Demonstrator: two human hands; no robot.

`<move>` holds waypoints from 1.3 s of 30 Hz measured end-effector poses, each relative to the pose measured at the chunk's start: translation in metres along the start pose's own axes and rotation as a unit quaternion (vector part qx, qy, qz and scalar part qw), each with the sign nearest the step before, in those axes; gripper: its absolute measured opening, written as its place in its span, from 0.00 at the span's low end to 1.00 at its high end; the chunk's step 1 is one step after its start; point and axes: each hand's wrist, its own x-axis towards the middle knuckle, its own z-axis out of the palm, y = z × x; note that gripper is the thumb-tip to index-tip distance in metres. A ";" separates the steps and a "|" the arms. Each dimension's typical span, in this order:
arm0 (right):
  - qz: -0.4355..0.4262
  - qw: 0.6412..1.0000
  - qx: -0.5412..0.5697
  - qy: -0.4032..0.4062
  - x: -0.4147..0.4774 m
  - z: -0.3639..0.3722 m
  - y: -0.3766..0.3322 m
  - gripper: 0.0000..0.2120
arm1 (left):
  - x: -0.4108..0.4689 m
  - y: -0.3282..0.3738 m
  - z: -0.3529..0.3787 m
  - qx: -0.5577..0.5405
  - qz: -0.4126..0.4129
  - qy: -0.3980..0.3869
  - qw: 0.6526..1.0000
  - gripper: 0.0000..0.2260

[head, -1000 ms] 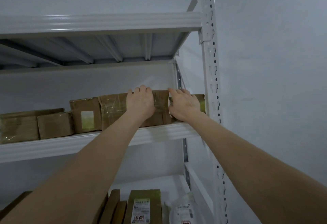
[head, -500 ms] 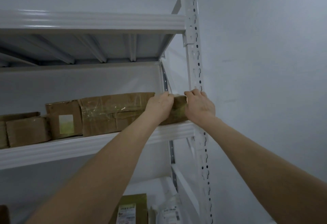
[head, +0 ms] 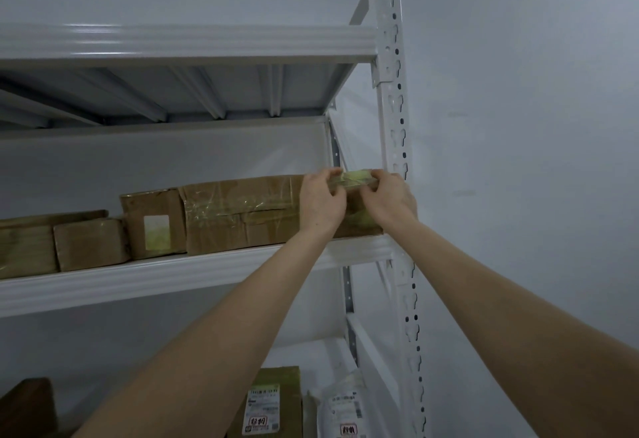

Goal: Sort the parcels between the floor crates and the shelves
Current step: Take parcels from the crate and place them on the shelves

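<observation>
Head cam: my left hand (head: 321,206) and right hand (head: 390,199) both grip the small tape-wrapped brown cardboard parcel (head: 358,221) on the white metal shelf (head: 173,275), at 3 o'clock of the long taped brown carton (head: 242,212).

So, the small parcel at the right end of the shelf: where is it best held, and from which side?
Grip the parcel by its top edge from the front, one hand near each corner. It stands between the long box and the post, so its sides seem blocked; front and top are free. The left hand and right hand grip there.
</observation>
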 end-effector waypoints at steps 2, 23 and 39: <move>0.022 1.000 0.018 0.012 -0.003 -0.004 0.004 0.22 | -0.002 0.004 -0.004 -0.081 -0.077 0.056 0.992 0.14; 0.144 0.957 0.250 -0.015 -0.062 -0.027 -0.002 0.14 | -0.048 0.001 -0.049 -0.240 -0.243 -0.090 0.936 0.19; 0.155 0.891 0.407 -0.131 -0.109 -0.044 -0.010 0.13 | -0.090 0.027 -0.110 -0.290 -0.281 -0.026 0.914 0.16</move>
